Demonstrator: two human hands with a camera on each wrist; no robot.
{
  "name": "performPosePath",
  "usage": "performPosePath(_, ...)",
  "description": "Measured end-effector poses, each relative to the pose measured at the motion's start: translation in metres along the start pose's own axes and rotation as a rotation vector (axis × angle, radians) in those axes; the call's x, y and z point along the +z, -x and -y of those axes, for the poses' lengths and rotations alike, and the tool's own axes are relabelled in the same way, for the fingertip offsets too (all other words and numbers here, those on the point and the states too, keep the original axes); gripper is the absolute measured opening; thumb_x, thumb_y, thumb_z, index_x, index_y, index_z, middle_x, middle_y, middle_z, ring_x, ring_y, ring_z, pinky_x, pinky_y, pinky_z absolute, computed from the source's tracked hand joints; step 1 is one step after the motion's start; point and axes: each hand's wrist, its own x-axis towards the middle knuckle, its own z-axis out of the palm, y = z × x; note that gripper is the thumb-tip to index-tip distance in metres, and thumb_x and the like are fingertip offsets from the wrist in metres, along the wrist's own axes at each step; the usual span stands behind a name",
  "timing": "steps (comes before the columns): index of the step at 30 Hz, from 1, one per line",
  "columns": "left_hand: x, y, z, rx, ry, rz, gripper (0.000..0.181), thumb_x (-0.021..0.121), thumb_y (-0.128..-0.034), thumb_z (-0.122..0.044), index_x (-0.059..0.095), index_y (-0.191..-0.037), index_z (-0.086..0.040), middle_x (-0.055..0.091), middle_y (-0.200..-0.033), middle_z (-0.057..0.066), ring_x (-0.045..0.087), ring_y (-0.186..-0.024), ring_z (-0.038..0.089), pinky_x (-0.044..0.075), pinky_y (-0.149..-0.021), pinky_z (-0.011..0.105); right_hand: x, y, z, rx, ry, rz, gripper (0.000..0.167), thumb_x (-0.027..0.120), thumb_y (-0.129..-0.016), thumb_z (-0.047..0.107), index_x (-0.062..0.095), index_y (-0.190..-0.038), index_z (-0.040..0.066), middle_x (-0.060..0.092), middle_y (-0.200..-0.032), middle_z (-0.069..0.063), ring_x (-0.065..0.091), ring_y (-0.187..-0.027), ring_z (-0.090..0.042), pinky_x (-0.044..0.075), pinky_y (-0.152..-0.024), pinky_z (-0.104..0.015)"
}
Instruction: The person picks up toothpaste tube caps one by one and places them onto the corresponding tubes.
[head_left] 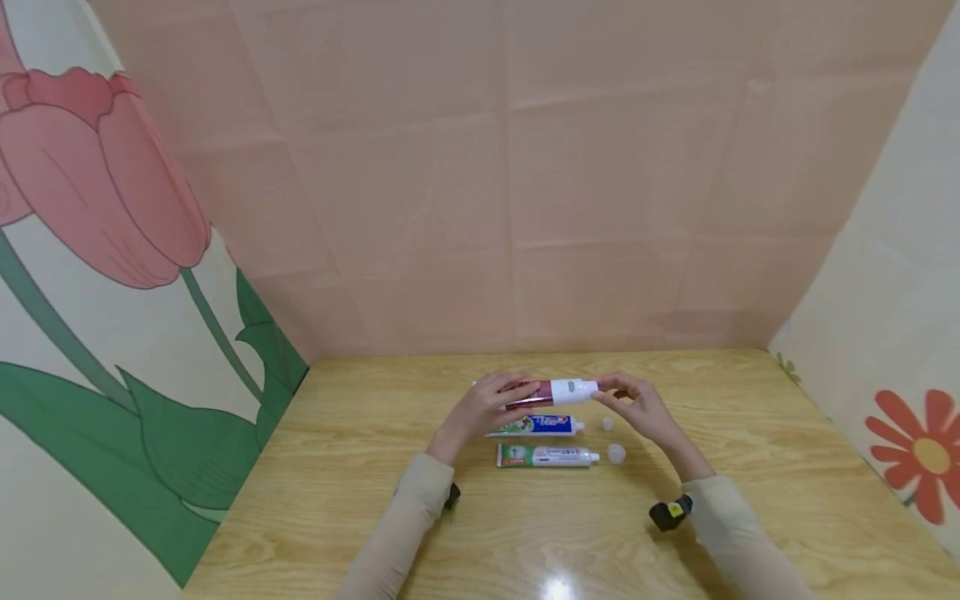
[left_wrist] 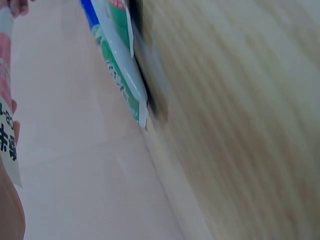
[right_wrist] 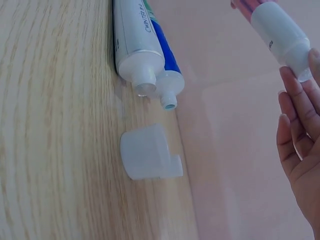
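My left hand (head_left: 480, 408) grips a dark red and white toothpaste tube (head_left: 536, 393) above the table, its white end toward the right. At that end, the thumb and fingers of my right hand (head_left: 641, 408) pinch the tube's white cap (right_wrist: 298, 57). Below the raised tube lie two more toothpaste tubes: a blue and green one (head_left: 553, 426) and, nearer me, a green and white one (head_left: 558, 456). Both show bare nozzles in the right wrist view. Only a little of the raised tube (left_wrist: 5, 75) appears in the left wrist view.
Two loose white caps lie right of the tubes, a small one (head_left: 607, 424) and a larger one (head_left: 616, 453). The wooden table (head_left: 337, 467) ends at a pink backdrop (head_left: 510, 208). Flower-printed panels stand on both sides.
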Motion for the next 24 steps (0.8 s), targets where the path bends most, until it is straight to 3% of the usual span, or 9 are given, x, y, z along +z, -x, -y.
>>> performPosePath(9,0.004,-0.009,0.007,0.043,-0.029,-0.018,0.045,0.073,-0.0798,-0.027,0.062,-0.122,-0.018,0.062,-0.119,0.005,0.058,-0.102,0.015,0.046,-0.094,0.024,-0.004,-0.006,-0.009,-0.001,0.042,0.004,0.021,0.064,-0.088,0.022,0.066,-0.107,0.012,0.068,-0.097,-0.003,0.057,-0.085,-0.011,0.049,-0.071,-0.024)
performPosePath(18,0.018,-0.014,0.018,-0.008,-0.004,0.078,0.05,0.074,-0.0783,-0.026,0.059,-0.126,-0.021,0.061,-0.12,0.002,0.057,-0.107,0.014,0.045,-0.096,0.027,-0.011,-0.01,0.013,0.013,0.082,0.053,0.023,0.063,-0.089,0.014,0.064,-0.108,0.001,0.068,-0.096,-0.013,0.06,-0.085,-0.019,0.049,-0.071,-0.028)
performPosePath(24,0.024,-0.014,0.018,-0.046,-0.041,0.154,0.048,0.069,-0.0826,-0.032,0.057,-0.128,-0.023,0.06,-0.122,0.0,0.055,-0.111,0.014,0.045,-0.097,0.03,-0.009,-0.012,-0.003,0.017,0.094,0.063,0.024,0.062,-0.089,0.017,0.064,-0.109,0.003,0.067,-0.096,-0.011,0.058,-0.085,-0.02,0.049,-0.07,-0.03)
